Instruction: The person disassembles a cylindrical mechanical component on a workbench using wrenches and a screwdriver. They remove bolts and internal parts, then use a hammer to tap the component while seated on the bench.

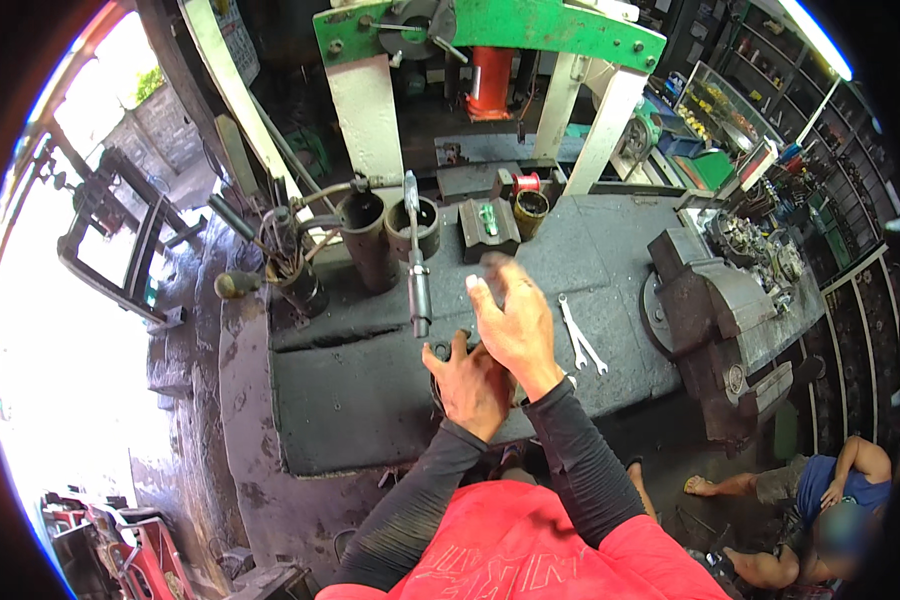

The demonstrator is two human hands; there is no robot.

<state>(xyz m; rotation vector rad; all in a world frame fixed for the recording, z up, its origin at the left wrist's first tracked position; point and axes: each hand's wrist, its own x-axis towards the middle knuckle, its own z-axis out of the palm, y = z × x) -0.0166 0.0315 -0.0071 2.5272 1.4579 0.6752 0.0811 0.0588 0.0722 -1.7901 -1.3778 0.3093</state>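
My left hand (471, 386) is over the near side of the bench, its fingers curled over a dark part that is mostly hidden beneath it. Just above and to the right, my right hand (518, 325) is raised, thumb pointing up; its fingertips are blurred, so I cannot make out whether they hold anything. A long chrome tool with a dark socket end (419, 298) is beyond my left hand, its upper end in front of a metal cup (400, 235). To the right of my hands, two open-ended wrenches (582, 338) lie close together on the dark bench top.
A dark bench vise (715, 320) stands at the right, by a tray of greasy metal parts (755, 245). Tool-filled cans (298, 285) and a metal block (489, 232) line the back. Behind rises a green and white press frame (370, 120). A person (840, 485) sits lower right.
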